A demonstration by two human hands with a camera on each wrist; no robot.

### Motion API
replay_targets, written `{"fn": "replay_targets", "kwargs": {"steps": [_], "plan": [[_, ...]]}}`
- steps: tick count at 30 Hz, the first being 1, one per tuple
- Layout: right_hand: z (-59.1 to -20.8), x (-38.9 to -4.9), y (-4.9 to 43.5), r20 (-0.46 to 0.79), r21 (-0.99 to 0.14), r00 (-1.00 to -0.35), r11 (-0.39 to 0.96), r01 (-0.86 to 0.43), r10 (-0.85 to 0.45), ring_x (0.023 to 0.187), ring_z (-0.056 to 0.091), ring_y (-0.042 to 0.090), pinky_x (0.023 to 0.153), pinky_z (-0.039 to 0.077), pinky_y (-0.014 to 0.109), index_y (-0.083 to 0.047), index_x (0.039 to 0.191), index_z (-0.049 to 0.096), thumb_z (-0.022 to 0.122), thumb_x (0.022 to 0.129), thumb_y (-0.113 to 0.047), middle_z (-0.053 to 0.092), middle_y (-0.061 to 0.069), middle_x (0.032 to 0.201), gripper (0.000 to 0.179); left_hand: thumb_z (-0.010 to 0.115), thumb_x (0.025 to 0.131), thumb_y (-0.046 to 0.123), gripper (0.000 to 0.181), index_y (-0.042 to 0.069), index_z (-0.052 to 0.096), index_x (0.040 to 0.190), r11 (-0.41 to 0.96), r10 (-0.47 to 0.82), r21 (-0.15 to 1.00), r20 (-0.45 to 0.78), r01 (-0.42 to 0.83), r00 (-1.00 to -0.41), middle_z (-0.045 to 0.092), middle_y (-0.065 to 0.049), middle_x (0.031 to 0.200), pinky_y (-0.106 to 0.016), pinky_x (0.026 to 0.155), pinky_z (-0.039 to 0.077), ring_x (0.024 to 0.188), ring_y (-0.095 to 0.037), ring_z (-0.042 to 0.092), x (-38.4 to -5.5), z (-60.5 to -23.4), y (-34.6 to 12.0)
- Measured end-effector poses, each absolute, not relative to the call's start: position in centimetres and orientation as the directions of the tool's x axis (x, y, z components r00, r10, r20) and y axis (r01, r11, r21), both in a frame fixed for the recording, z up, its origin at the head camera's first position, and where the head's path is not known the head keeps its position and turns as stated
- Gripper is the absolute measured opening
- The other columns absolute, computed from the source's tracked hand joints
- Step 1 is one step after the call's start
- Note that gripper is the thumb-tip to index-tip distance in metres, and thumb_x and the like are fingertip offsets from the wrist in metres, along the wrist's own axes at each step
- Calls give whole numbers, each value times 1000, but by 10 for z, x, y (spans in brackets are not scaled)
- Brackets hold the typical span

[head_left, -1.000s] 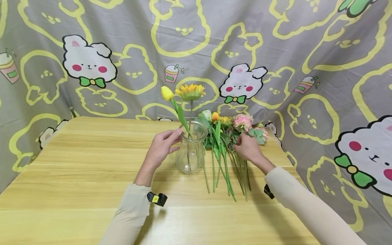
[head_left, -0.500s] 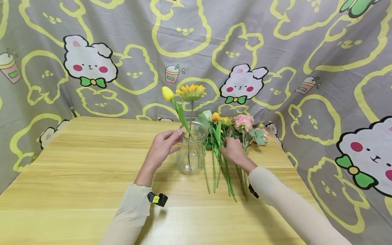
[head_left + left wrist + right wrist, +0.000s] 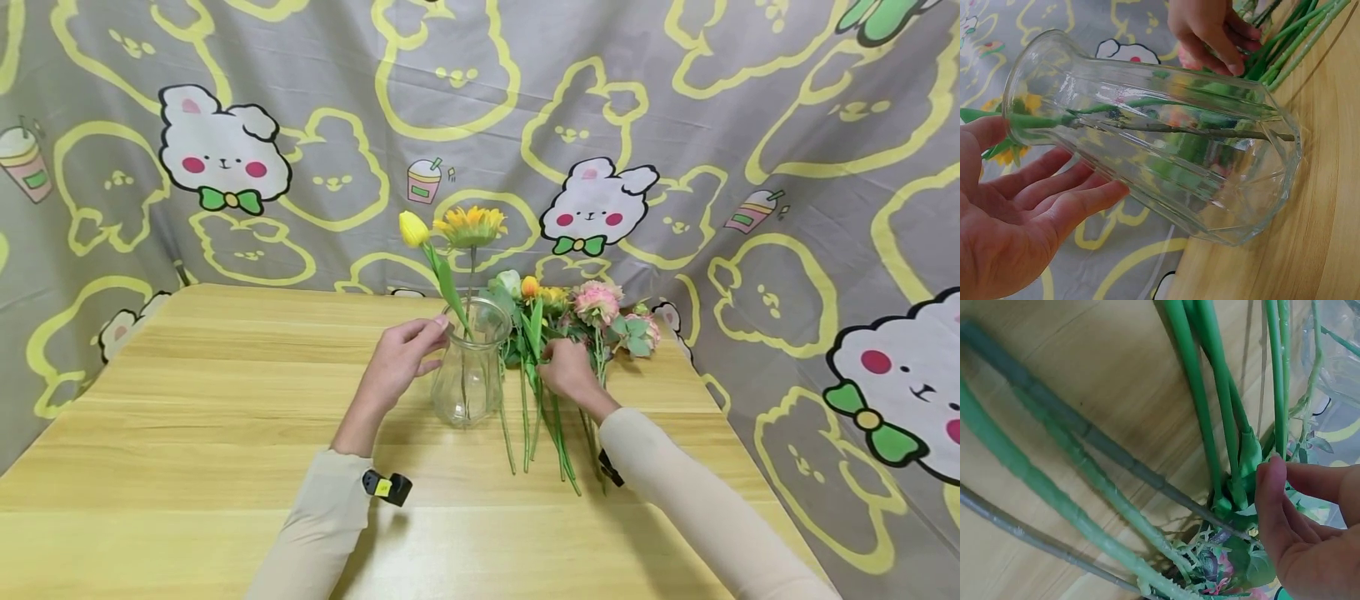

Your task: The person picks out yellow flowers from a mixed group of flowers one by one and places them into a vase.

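A clear glass vase (image 3: 467,383) stands on the table, holding a yellow tulip (image 3: 413,228) and a yellow-orange sunflower (image 3: 471,227). My left hand (image 3: 401,358) is at its left side; the thumb touches the rim by the tulip's leaf, and the other fingers lie loosely extended beside the neck, as the left wrist view shows. To the right of the vase, my right hand (image 3: 572,371) reaches over a pile of flowers. Its thumb and index finger pinch a smooth green flower stem (image 3: 1277,394) in the right wrist view; the bloom it belongs to is unclear.
Pink blooms (image 3: 596,302), an orange tulip bud (image 3: 529,287) and a pale green-white bloom (image 3: 507,283) lie at the back of the pile. Several stems (image 3: 562,450) point toward the front of the wooden table (image 3: 225,400). A patterned curtain (image 3: 315,92) surrounds the table.
My right hand has moved left across the pile, from beside the pink blooms to the green stems nearer the vase. My left hand and the vase have stayed put.
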State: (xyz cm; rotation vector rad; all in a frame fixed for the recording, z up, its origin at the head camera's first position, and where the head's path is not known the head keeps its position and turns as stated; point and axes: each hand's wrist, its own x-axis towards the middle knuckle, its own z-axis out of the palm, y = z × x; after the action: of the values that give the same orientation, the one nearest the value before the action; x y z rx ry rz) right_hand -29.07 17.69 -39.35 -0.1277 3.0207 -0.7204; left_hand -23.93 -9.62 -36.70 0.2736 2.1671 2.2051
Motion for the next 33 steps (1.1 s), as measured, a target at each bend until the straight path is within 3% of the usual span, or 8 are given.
{"fn": "replay_targets", "kwargs": {"steps": [6,11,14,18,24,29,31,33], "plan": [[-395,-291,175,-52,-478,-996,878,-35,-68,73,72,25,87,61,50,6,122,66,70,96,-16,72,24,110,34,57,103,45,57,-4,61,131,-19,150,995,100,98,-984,60,-24,134,-46,102,55,132,-34,58,-239,-367,-96],[-394,-291,175,-59,-502,-996,864,-33,-73,58,72,24,68,61,37,5,115,68,65,95,-7,73,14,76,24,57,103,44,56,-5,61,131,-20,147,995,99,97,-984,60,-25,133,-45,102,56,131,-35,58,-239,-367,-96],[-394,-291,176,-62,-513,-995,858,-34,-77,57,72,25,52,52,27,3,107,68,61,93,-3,69,11,65,16,57,104,43,56,-5,61,131,-22,144,995,100,98,-984,60,-25,133,-45,102,56,131,-35,58,-239,-366,-96],[-394,-292,176,-50,-515,-995,856,-46,-83,57,72,27,44,38,22,-1,90,64,59,91,0,61,8,56,5,57,104,43,56,-5,61,131,-23,143,995,99,96,-985,60,-25,134,-45,102,56,131,-35,59,-239,-366,-96],[-394,-292,176,-15,-514,-995,854,-75,-96,53,70,29,43,18,22,-17,64,32,55,85,5,35,-4,42,37,57,104,44,56,-5,61,131,-19,145,995,101,99,-984,60,-24,135,-45,101,56,131,-35,59,-239,-366,-96],[-392,-292,176,-4,-517,-995,852,-82,-98,52,71,27,43,20,22,-12,69,42,54,84,5,51,6,46,26,57,103,44,55,-5,62,130,-17,145,995,100,99,-984,60,-24,134,-45,101,56,131,-34,59,-240,-367,-96],[-391,-292,176,7,-514,-996,853,-83,-93,52,70,25,44,29,21,-5,80,56,55,84,5,66,16,63,11,57,103,44,56,-5,62,130,-15,145,995,100,99,-984,60,-24,134,-45,101,56,131,-34,59,-240,-367,-96],[-390,-292,175,14,-504,-996,860,-84,-89,51,70,22,49,37,22,1,94,64,55,83,5,71,23,79,14,57,103,44,56,-4,62,131,-13,146,995,100,99,-984,60,-24,135,-45,101,56,131,-34,59,-240,-367,-97]]}}
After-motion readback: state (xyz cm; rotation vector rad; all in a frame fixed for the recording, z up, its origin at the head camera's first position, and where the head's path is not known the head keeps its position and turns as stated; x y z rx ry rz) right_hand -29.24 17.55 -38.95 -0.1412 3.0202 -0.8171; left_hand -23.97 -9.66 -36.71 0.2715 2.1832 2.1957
